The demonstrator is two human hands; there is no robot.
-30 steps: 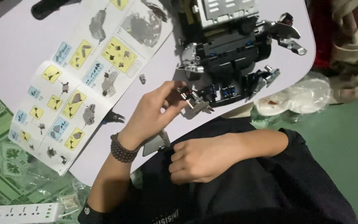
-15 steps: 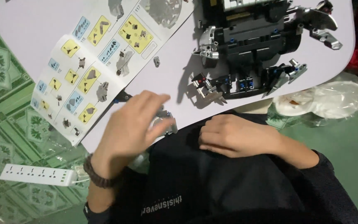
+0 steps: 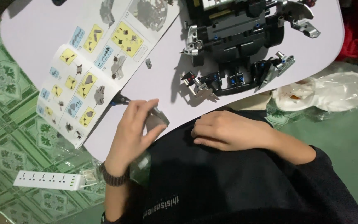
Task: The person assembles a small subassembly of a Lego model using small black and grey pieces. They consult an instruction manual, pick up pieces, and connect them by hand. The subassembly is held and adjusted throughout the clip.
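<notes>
Hands sit at the near edge of the pale round surface point(image 3: 42, 37), one busy and one idle. The left hand point(image 3: 135, 124) has its fingers curled round a small grey piece point(image 3: 156, 122), pinched just over the rim; it looks closed on that part, though the fingers hide much of it. The right hand point(image 3: 228, 130) lies loosely curled on the dark clothing at the person's lap, and I cannot tell whether it holds anything.

My reading is that a part is being picked up or turned over for fitting onto the black and grey brick model point(image 3: 237, 45), which stands well apart from the left hand, across the surface towards the far side. The open instruction booklet point(image 3: 92, 66) lies just beside that hand. Fitting the piece would call for carrying it across and matching its direction to the page.

A single loose grey piece point(image 3: 148, 63) rests between booklet and model. On the green patterned floor, a white power strip point(image 3: 48, 180) lies below the surface edge.
</notes>
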